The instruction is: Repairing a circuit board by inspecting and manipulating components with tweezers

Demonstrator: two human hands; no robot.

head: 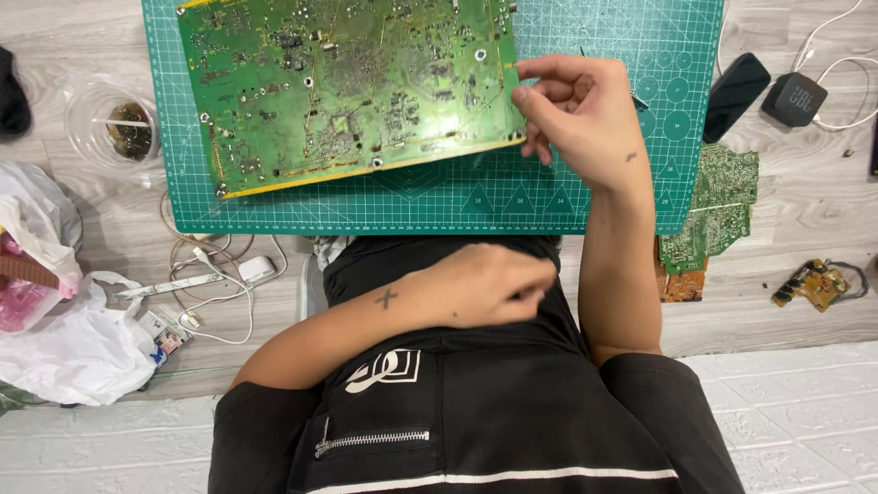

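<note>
1. The right hand pinches the right edge of the large green circuit board, fingers closed on it.
2. The board lies on the green cutting mat on the bench.
3. The left hand rests loosely curled against the black shirt, holding nothing.

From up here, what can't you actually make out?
- Large green circuit board: head view, far edge cut off by the frame top.
- Right hand: its grip hides the board's corner.
- Left hand: fingers curled against the black shirt; held or empty, unclear.
- Clear plastic cup: contents too small.
</note>
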